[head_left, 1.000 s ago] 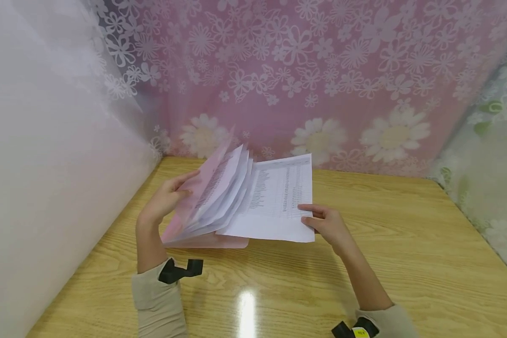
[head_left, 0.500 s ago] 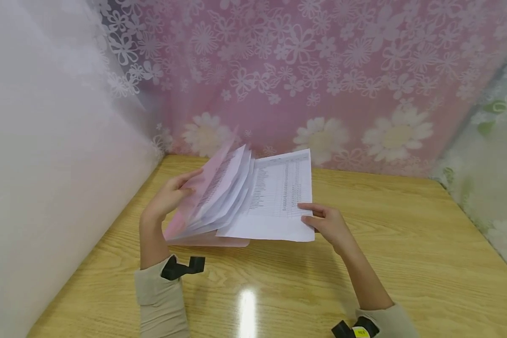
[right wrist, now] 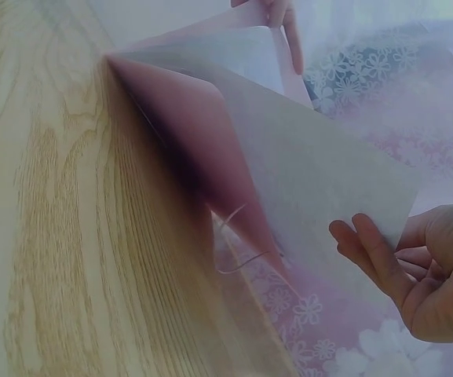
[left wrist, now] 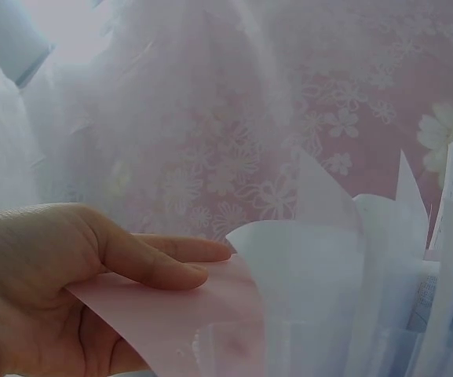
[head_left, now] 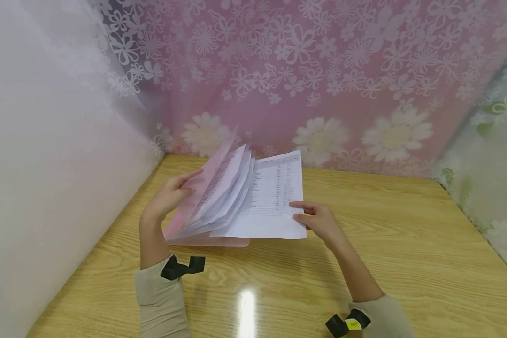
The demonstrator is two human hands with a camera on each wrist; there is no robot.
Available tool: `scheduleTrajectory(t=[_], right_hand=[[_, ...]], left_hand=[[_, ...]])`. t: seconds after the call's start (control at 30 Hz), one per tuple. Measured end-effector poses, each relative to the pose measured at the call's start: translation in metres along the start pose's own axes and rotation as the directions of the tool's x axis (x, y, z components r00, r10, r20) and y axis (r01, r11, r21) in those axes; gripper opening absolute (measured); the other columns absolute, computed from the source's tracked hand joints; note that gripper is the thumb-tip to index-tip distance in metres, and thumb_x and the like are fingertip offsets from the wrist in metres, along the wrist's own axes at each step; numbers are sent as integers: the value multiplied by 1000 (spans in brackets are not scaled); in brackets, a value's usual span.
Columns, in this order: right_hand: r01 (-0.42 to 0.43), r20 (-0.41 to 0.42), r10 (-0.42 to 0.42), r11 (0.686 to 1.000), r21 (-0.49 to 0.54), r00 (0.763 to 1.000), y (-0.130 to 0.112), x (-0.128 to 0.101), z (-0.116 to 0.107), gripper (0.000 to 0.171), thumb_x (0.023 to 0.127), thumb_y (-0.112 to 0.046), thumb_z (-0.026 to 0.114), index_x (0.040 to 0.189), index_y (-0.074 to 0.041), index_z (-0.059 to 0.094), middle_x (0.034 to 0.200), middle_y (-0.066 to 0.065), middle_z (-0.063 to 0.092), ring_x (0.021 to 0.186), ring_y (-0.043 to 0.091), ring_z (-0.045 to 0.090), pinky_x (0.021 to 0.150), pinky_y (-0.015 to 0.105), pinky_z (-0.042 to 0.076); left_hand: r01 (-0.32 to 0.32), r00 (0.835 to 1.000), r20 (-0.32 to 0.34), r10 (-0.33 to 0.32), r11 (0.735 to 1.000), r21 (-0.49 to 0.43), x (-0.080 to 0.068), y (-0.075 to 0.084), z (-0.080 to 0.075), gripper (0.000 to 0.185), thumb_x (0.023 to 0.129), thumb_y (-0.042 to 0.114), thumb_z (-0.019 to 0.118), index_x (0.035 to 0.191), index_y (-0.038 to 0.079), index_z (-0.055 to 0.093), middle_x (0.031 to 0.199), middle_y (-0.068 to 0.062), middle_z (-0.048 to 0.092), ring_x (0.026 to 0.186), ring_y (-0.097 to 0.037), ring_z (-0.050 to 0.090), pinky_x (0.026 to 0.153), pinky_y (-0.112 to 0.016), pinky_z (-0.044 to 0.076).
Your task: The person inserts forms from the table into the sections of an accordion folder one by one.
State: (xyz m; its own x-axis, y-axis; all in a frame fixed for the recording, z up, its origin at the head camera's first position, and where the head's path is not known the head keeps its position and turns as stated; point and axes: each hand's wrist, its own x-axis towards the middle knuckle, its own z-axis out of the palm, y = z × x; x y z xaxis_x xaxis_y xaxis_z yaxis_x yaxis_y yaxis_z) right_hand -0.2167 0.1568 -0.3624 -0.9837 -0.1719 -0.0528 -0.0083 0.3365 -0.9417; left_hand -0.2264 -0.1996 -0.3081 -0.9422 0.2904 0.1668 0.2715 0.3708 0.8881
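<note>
A pink folder stands partly spread over the table, with several clear sleeves and printed pages fanned inside it. My left hand holds the raised pink cover, thumb on the inner face, fingers behind. At the right, my right hand pinches the side edge of a white printed sheet between thumb and fingers. The sheet's inner edge runs in behind the fanned pages. From the right wrist view, the sheet's back slants above the folder's lower pink cover.
The wood-grain table extends around the folder. A pink floral curtain hangs along the back, a whitish sheet wall along the left, and a green-and-white floral one at the right. Black camera mounts sit on both wrists.
My right hand has shifted a little to the left, bringing the printed sheet closer in to the folder. The left hand keeps its hold on the cover.
</note>
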Motion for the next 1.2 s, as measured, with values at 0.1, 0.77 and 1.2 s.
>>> scheduleTrajectory(t=[0.1,0.77,1.2], right_hand=[[-6,13,6,1000,16,1000,0,5,4,38,87,-5,59,125,0,56,117,21,58,86,24,63,70,35,51],[12,19,-14,998,57,1000,0,33,46,35,85,-5,62,119,-1,61,106,16,64,78,21,63,64,34,51],[-11,31,7,992,129,1000,-3,46,69,33,85,-3,61,118,0,62,104,18,64,76,23,64,61,35,52]], left_hand=[[3,1000,1,-3,1000,1,0,1,-1,51,90,-6,42,140,4,39,143,-13,33,131,-26,23,98,-45,27],[5,1000,-2,-5,1000,-3,1,-1,1,51,89,-6,43,139,6,41,142,-11,35,131,-21,22,96,-43,28],[3,1000,1,-3,1000,0,2,-1,1,50,90,-5,43,139,6,41,142,-11,35,132,-22,22,98,-44,28]])
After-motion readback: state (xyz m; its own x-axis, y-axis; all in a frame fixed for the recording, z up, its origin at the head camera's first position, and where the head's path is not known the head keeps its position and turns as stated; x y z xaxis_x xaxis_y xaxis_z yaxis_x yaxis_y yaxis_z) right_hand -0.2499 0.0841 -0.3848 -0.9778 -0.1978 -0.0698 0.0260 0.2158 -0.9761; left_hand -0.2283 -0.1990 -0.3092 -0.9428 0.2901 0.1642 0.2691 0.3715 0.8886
